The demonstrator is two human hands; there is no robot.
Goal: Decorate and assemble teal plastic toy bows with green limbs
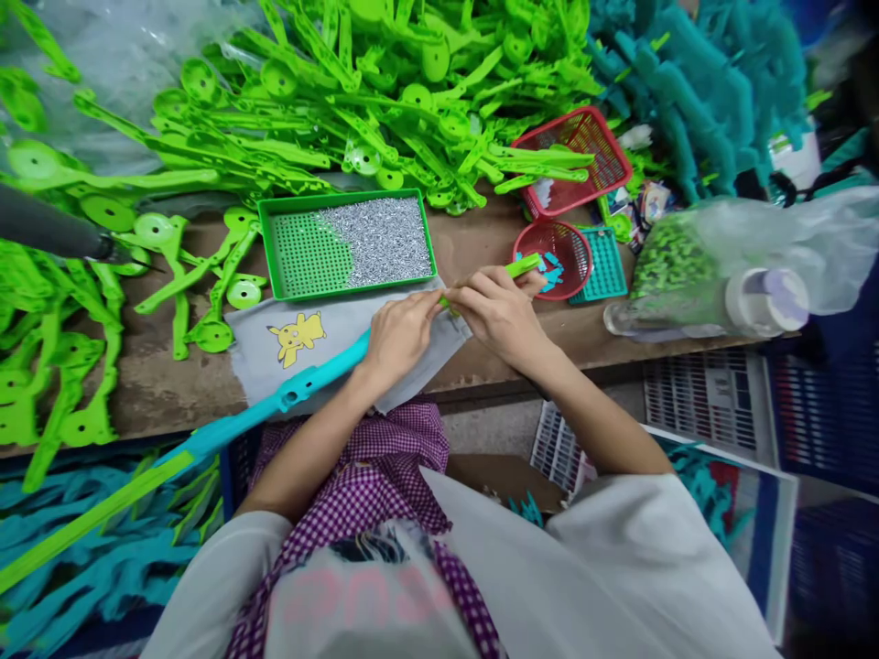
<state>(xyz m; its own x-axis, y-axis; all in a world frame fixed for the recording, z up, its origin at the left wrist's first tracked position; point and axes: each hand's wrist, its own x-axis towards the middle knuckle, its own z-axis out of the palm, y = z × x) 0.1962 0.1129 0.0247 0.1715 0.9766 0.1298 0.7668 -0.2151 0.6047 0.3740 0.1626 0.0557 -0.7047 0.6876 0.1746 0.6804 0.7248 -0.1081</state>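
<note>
A long plastic part (295, 392), teal in the middle and lime green at its lower-left end, slants up under my left forearm to my hands. My left hand (402, 337) is closed around its teal upper end. My right hand (498, 307) has its fingers pinched together on a lime-green plastic piece (523, 265) whose tip sticks out beyond them. Between both sets of fingertips a bit of green shows; how the pieces join there is hidden. Beneath my hands lies a grey cloth (257, 352) with a yellow cartoon figure.
A green tray (266, 252) of small metal screws or pins stands behind the cloth. To its right are a red round basket (580, 261) with teal bits, a red rectangular basket (611, 151) and a clear bottle (687, 311). Green parts (343, 119) and teal parts (714, 82) are heaped behind.
</note>
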